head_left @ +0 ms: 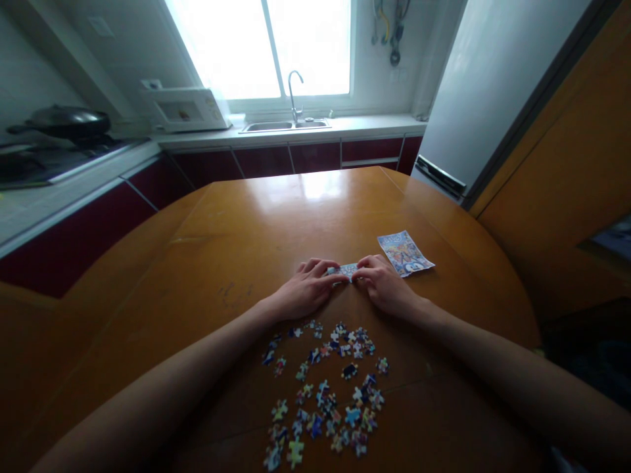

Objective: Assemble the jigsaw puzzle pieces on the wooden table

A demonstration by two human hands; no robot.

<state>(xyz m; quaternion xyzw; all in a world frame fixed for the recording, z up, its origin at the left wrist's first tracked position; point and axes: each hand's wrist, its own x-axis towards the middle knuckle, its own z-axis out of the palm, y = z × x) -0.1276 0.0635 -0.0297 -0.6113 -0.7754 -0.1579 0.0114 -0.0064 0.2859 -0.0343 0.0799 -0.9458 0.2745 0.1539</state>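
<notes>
One small, pale-blue patterned jigsaw strip [349, 269] lay on the glossy brown wooden desk [296, 226] between the left hand [306, 289] and the right hand [387, 284]. Each hand's fingers were curled, thumb and forefinger slightly parted, holding one end of it. Loose multicoloured jigsaw pieces [323, 394] were scattered nearer the person; a creased, colour-printed paper sheet [405, 253] lay just beside the right hand. Farther off, a round black lidded pan [69, 119] hid its contents.
</notes>
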